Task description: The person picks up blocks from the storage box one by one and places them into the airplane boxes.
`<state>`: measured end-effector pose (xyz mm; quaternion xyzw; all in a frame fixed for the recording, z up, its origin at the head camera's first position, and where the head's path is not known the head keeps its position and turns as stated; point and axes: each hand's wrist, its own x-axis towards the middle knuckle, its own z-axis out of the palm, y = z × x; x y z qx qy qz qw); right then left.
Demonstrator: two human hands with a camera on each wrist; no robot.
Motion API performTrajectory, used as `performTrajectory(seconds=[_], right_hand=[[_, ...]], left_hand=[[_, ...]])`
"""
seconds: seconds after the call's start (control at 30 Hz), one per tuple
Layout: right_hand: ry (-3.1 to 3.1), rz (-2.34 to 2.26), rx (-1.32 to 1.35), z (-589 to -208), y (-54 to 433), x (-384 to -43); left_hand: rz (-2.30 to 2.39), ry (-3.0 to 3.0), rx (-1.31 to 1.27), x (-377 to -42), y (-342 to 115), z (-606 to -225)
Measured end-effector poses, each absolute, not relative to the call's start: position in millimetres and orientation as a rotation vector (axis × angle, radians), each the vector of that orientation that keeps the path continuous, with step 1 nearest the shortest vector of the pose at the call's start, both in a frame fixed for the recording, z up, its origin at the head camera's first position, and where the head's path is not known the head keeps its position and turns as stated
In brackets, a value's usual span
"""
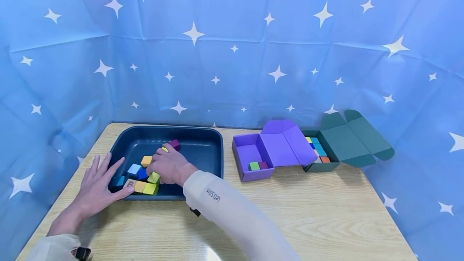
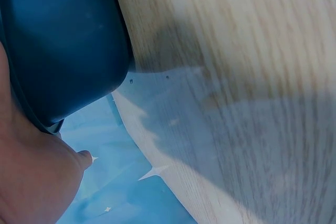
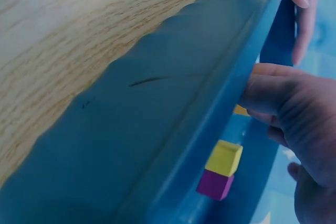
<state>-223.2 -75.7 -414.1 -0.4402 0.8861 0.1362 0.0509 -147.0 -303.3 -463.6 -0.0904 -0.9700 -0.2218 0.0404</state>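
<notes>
The person wears off-white sleeves [image 1: 237, 212], dark "LetsSlim" lettering [image 1: 213, 195] on the right one, and black wrist-worn devices [image 1: 83, 253]

The place looks like a small screened-off booth: creased blue sheeting [image 1: 232, 3], printed with white stars [image 1: 193, 34], hangs behind and along both sides of a wood-grain counter [image 1: 308, 216]. What kind of building it stands in cannot be told.

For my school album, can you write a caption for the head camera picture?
Left hand at the tray, right hand among colourful blocks, with a purple box and a green box open nearby.
</notes>
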Motion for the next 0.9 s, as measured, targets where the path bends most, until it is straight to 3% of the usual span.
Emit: performTrajectory(seconds=[0.9], right_hand=[[2.710,0.470,-1.365,-417.4,-78.9,-224.7]], left_hand=[[-0.692,-2.965,-0.270,-147.6,-302.5,-462.1]])
